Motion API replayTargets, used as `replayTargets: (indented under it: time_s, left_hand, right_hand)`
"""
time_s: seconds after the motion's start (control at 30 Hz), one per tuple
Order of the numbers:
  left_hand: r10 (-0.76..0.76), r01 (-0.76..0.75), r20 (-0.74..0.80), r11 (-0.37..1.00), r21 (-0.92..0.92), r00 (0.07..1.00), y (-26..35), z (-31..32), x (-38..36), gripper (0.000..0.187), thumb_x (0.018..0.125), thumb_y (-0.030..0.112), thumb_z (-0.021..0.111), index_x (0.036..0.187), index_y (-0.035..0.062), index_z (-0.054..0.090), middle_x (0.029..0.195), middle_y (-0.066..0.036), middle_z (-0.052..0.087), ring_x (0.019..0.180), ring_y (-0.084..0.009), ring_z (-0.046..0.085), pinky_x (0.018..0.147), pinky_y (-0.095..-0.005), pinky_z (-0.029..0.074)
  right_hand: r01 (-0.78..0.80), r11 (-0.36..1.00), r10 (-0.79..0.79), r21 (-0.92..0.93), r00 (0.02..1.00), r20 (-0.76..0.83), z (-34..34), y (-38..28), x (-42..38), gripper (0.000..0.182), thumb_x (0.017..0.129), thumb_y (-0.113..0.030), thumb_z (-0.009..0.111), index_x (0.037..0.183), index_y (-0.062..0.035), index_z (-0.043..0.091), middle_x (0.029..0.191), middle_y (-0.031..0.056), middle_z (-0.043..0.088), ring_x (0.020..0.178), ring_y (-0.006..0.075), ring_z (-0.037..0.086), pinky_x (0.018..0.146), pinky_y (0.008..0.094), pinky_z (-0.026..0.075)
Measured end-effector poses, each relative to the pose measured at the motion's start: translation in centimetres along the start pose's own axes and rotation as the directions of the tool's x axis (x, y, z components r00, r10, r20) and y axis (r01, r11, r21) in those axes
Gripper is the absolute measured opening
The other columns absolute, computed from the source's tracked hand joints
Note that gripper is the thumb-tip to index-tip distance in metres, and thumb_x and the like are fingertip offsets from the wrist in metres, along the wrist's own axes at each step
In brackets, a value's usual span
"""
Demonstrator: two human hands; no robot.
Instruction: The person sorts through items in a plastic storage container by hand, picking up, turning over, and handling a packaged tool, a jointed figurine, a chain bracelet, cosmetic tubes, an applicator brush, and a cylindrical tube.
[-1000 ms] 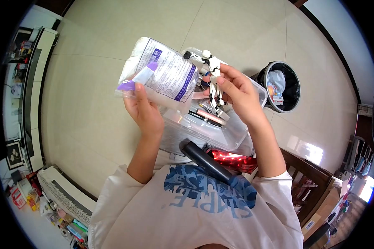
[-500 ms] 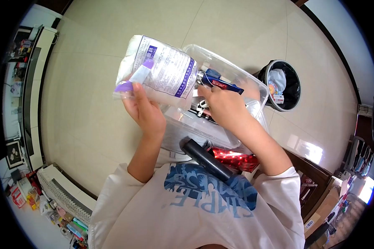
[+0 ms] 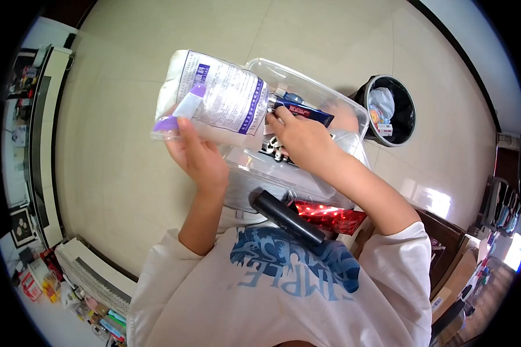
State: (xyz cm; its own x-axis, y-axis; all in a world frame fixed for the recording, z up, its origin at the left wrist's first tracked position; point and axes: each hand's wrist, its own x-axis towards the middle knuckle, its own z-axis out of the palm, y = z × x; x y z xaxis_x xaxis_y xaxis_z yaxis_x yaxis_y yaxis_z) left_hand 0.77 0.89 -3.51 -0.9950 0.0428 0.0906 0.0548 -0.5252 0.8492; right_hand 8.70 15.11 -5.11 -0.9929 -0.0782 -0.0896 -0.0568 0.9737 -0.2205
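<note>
My left hand [image 3: 200,162] grips a clear plastic bag of white, soft-looking contents [image 3: 220,92] by its lower left end. Purple print covers the bag's label, and a purple-and-white strip lies across it near my thumb. Inside the clear plastic bin [image 3: 307,84], my right hand [image 3: 301,139] is closed, its fingertips pinched beside the bag's right edge. What they pinch, if anything, is too small to make out. Just beyond those fingers lies a dark blue package with red lettering [image 3: 307,111]. Small black and white items [image 3: 276,149] sit below the hand, partly hidden.
A black-lined trash can [image 3: 408,110] with some waste stands right of the bin. Close to my body are a black cylinder [image 3: 289,218] and a shiny red package [image 3: 330,217]. A long white cabinet [image 3: 46,139] runs along the left wall.
The view has shifted slightly. My right fingers have moved up and left within the bin, toward the bag's edge. The left hand still holds the bag.
</note>
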Motion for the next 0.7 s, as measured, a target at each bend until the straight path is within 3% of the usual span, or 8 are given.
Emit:
replayTargets:
  time_s: [0.2, 0.27, 0.37, 0.43, 0.47, 0.53, 0.67, 0.7]
  left_hand:
    - [-0.056, 0.058, -0.060, 0.998, 0.029, 0.997, 0.6, 0.2, 0.2, 0.034, 0.084, 0.021, 0.041, 0.109, 0.0006, 0.032, 0.106, -0.013, 0.042, 0.098, -0.0193, 0.044, 0.081, -0.0311, 0.038]
    - [-0.063, 0.065, -0.075, 0.998, 0.025, 0.995, 0.5, 0.3, 0.1, 0.034, 0.084, 0.021, 0.041, 0.109, 0.0005, 0.032, 0.107, -0.013, 0.042, 0.098, -0.0195, 0.044, 0.081, -0.0311, 0.038]
    - [-0.034, 0.037, -0.082, 0.999, 0.030, 0.996, 0.4, 0.4, 0.1, 0.034, 0.083, 0.020, 0.041, 0.109, 0.0004, 0.033, 0.107, -0.014, 0.043, 0.098, -0.0198, 0.044, 0.081, -0.0313, 0.038]
    - [-0.034, 0.038, -0.093, 0.998, 0.042, 0.995, 0.5, 0.5, 0.2, 0.034, 0.084, 0.020, 0.041, 0.110, 0.0001, 0.033, 0.106, -0.014, 0.042, 0.097, -0.0201, 0.045, 0.080, -0.0314, 0.038]
    - [-0.035, 0.039, -0.090, 0.998, 0.041, 0.995, 0.5, 0.5, 0.3, 0.034, 0.084, 0.020, 0.041, 0.110, 0.0001, 0.033, 0.106, -0.014, 0.042, 0.097, -0.0201, 0.045, 0.080, -0.0314, 0.038]
    - [-0.010, 0.013, -0.052, 0.998, 0.059, 0.999, 0.5, 0.3, 0.4, 0.034, 0.084, 0.021, 0.039, 0.109, -0.0004, 0.033, 0.106, -0.014, 0.043, 0.096, -0.0201, 0.045, 0.080, -0.0319, 0.038]
    - [-0.066, 0.069, -0.075, 0.997, 0.029, 0.995, 0.9, 0.6, 0.5, 0.034, 0.084, 0.022, 0.039, 0.108, -0.0008, 0.034, 0.105, -0.014, 0.043, 0.095, -0.0203, 0.046, 0.079, -0.0325, 0.038]
    - [-0.082, 0.085, -0.093, 0.996, 0.022, 0.992, 0.9, 0.6, 0.6, 0.034, 0.084, 0.022, 0.039, 0.108, -0.0008, 0.034, 0.105, -0.014, 0.044, 0.095, -0.0203, 0.046, 0.079, -0.0327, 0.038]
  right_hand:
    - [-0.062, 0.990, 0.074, -0.129, 0.993, 0.092, 0.3, -0.5, -0.5, 0.045, 0.067, -0.004, 0.047, 0.111, -0.0006, 0.040, 0.117, 0.0122, 0.038, 0.060, 0.0213, 0.057, 0.047, 0.0281, 0.046]
    - [-0.076, 0.995, 0.081, -0.063, 0.993, 0.084, 0.3, -0.2, -0.4, 0.049, 0.065, -0.003, 0.047, 0.114, -0.0003, 0.038, 0.117, 0.0133, 0.038, 0.061, 0.0220, 0.058, 0.049, 0.0280, 0.046]
    - [-0.080, 0.997, 0.079, 0.023, 0.996, 0.029, 0.4, 0.0, -0.2, 0.040, 0.064, -0.002, 0.048, 0.104, 0.0013, 0.045, 0.113, 0.0140, 0.041, 0.062, 0.0232, 0.057, 0.051, 0.0290, 0.046]
    - [-0.086, 0.995, 0.078, 0.052, 0.988, 0.133, 0.3, 0.2, 0.1, 0.025, 0.061, -0.001, 0.050, 0.086, 0.0021, 0.053, 0.106, 0.0127, 0.044, 0.062, 0.0254, 0.056, 0.054, 0.0317, 0.046]
    - [-0.088, 0.995, 0.080, 0.052, 0.988, 0.131, 0.2, 0.2, 0.0, 0.025, 0.061, -0.001, 0.050, 0.086, 0.0021, 0.053, 0.106, 0.0127, 0.044, 0.062, 0.0254, 0.056, 0.054, 0.0317, 0.046]
    - [-0.127, 0.960, 0.125, 0.248, 0.992, 0.021, -0.3, 0.2, -0.4, 0.011, 0.060, -0.001, 0.051, 0.070, 0.0011, 0.054, 0.096, 0.0108, 0.048, 0.065, 0.0278, 0.055, 0.057, 0.0354, 0.045]
    - [-0.115, 0.950, 0.142, 0.291, 0.987, -0.071, -3.4, 0.2, -1.5, 0.010, 0.059, -0.003, 0.053, 0.068, 0.0003, 0.055, 0.090, 0.0096, 0.051, 0.066, 0.0292, 0.053, 0.057, 0.0355, 0.043]
    - [-0.036, 0.944, 0.109, 0.328, 0.972, -0.209, -4.5, 0.2, -2.0, 0.010, 0.058, -0.005, 0.055, 0.067, 0.0004, 0.054, 0.088, 0.0095, 0.051, 0.063, 0.0268, 0.052, 0.054, 0.0334, 0.042]
